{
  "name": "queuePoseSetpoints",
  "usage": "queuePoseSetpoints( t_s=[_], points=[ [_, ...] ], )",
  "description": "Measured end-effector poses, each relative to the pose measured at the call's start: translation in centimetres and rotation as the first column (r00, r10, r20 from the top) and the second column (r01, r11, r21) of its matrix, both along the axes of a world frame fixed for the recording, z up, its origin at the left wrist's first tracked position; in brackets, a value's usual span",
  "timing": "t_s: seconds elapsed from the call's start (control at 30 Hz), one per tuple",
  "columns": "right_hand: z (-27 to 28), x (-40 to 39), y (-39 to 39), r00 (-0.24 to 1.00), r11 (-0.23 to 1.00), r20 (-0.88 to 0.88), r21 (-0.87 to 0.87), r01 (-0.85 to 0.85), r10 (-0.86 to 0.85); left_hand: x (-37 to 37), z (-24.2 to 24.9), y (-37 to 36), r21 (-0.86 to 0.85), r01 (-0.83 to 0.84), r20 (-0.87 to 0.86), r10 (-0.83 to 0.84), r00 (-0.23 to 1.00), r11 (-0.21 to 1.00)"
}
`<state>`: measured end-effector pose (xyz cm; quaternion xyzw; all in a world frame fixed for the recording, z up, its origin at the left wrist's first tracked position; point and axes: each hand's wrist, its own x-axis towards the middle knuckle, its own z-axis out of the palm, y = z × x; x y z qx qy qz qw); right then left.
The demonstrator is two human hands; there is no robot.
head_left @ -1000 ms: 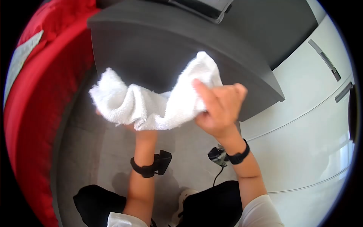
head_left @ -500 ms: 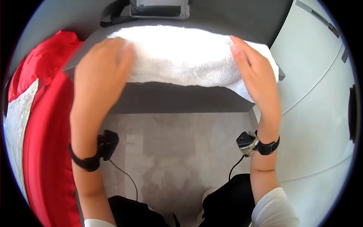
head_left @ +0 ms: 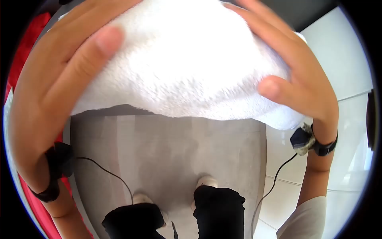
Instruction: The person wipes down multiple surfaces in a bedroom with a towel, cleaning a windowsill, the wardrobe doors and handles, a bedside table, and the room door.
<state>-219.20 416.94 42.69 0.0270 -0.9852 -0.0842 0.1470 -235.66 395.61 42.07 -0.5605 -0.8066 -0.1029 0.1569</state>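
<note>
Towel: a white terry towel (head_left: pixel 187 67) filled the upper half of the view, bunched into one thick mass between the two hands, its lower edge hanging free above the floor.
Left hand: the left hand (head_left: pixel 59 75) lay spread against the towel's left side, thumb laid across the front of the cloth and fingers wrapped over its top (a broad, flat hold on the towel rather than a pinch).
Right hand: the right hand (head_left: pixel 290 75) pressed on the towel's right side in the same manner, thumb on the front face, fingers reaching up over the top edge, so that it too held the towel.
Wrists: a black wristband with a small dark unit (head_left: pixel 53 175) sat on the left wrist, and a similar band and unit (head_left: pixel 314 141) on the right; a thin cable ran down from each.
Table: only a dark strip of the table edge (head_left: pixel 115 110) showed just under the towel's lower left border; whether the towel rested on it could not be told.
Floor: a grey floor (head_left: pixel 167 155) lay below, with the person's dark trouser legs (head_left: pixel 219 211) and light shoes at the bottom.
Surroundings: red fabric (head_left: pixel 24 55) at the left margin, white cabinet fronts (head_left: pixel 342 67) at the right.
</note>
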Motion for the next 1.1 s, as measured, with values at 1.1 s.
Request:
queuePoseSetpoints(
  t_s=[1.1],
  points=[
    [22.0, 24.8, -0.9, 0.683, 0.159, 0.297, -0.839, 0.521, -0.667, 9.8, 21.9, 8.9, 0.145, 0.389, 0.513, -0.406, 0.756, 0.91]
  ],
)
